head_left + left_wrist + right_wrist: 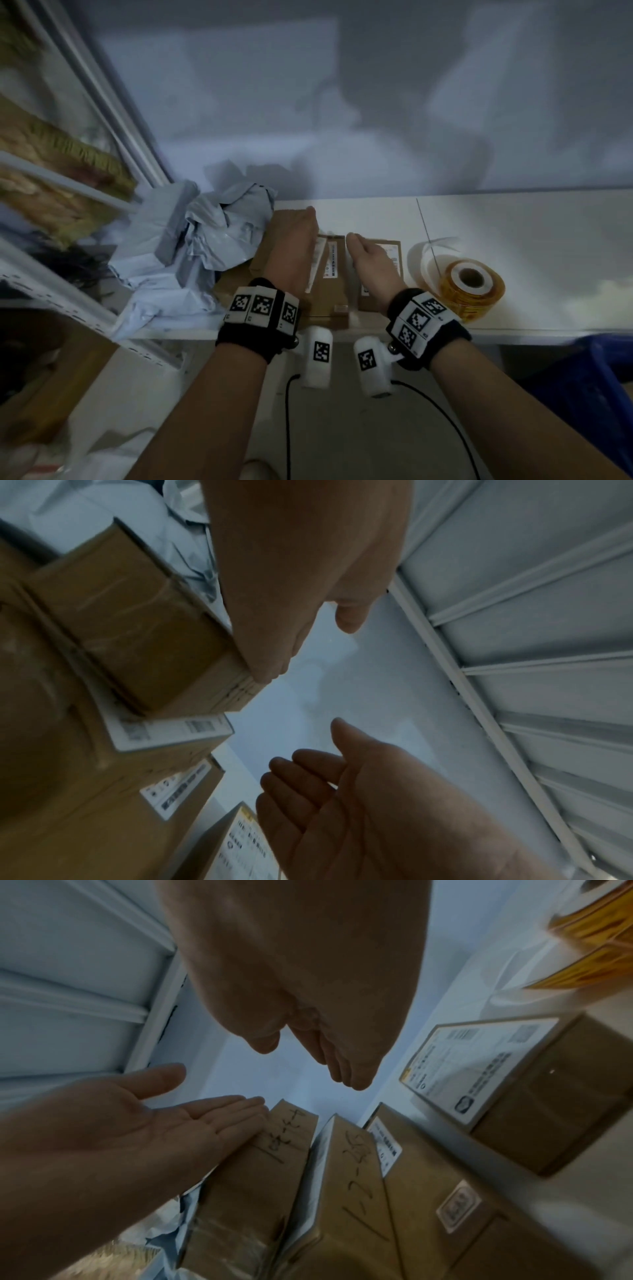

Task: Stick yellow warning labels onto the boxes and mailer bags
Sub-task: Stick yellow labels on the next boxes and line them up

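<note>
Three brown cardboard boxes stand side by side near the white table's front edge: a left box (265,253), a middle box (330,274) and a right box (383,255) with a shipping label. My left hand (296,240) is flat with straight fingers, its fingertips (265,676) touching the left box's (137,631) far edge. My right hand (368,257) hovers over the right box, its fingers (342,1069) straight and together, holding nothing. A roll of yellow warning labels (474,291) lies to the right of the boxes. Crumpled grey mailer bags (191,246) are piled at the left.
The white table (531,240) runs along a pale wall. A metal shelf rack (102,113) with goods stands at the left. A blue crate (589,387) sits on the floor at the lower right. Black cables hang below my wrists.
</note>
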Tool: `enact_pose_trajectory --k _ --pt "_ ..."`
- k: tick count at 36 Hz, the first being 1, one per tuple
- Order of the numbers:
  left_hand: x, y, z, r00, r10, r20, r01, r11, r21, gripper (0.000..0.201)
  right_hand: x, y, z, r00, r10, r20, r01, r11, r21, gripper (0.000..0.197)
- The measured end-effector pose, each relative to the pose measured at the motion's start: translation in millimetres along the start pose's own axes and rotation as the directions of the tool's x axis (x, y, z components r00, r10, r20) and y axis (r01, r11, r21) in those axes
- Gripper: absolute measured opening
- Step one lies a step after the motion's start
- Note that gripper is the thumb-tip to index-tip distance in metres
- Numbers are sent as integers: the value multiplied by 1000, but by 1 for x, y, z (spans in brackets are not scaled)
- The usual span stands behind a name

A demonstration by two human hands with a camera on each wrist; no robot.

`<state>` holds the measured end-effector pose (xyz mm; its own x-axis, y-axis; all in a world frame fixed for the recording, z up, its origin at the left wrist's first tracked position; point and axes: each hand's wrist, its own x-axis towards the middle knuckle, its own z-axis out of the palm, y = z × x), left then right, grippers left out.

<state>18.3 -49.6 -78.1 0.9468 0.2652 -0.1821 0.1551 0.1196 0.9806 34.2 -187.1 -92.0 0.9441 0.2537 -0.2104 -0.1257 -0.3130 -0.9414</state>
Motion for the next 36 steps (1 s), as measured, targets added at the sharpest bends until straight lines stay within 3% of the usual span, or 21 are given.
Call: enact_pose_trajectory --k 1,2,4,7,9,12,14,17,22,26,30,36 --pt "5 2 -3 999 1 44 -1 1000 7 31 1 -1 4 1000 -4 3 4 1000 2 58" --pt "8 4 -4 998 9 68 -3 996 -94 28 1 -2 6 1000 -7 6 7 1000 3 57" --pt "1 18 -6 997 71 -7 -70 997 20 27 3 -3 10 1000 -5 19 4 1000 11 56" --pt "-2 25 -11 997 80 -2 -80 994 74 32 6 -8 16 999 9 38 -11 999 31 57" --pt "-6 31 -13 997 67 -24 -66 998 20 32 8 -12 19 999 9 30 -10 999 39 57" --pt "-2 26 -24 1000 10 -20 -15 968 -250 29 10 -16 24 999 8 33 -10 997 73 57" --pt "1 21 -35 999 20 -27 -25 976 -217 31 11 -20 27 999 2 36 -4 998 70 56" --pt "-2 22 -46 995 -82 62 95 967 -235 46 14 -23 34 999 -12 44 10 998 58 58" --pt "0 22 -56 995 -11 -104 -8 983 -183 28 15 -28 43 996 -60 70 58 998 32 46" --pt "4 17 -63 998 -24 -64 10 979 -202 37 16 -28 49 995 -62 72 60 998 20 45" --pt "9 8 -65 987 9 -161 -26 994 -104 33 19 -22 51 992 -80 98 77 996 39 38" --pt "11 5 -70 976 -43 -212 6 985 -172 22 18 -14 55 991 -45 125 38 998 58 28"
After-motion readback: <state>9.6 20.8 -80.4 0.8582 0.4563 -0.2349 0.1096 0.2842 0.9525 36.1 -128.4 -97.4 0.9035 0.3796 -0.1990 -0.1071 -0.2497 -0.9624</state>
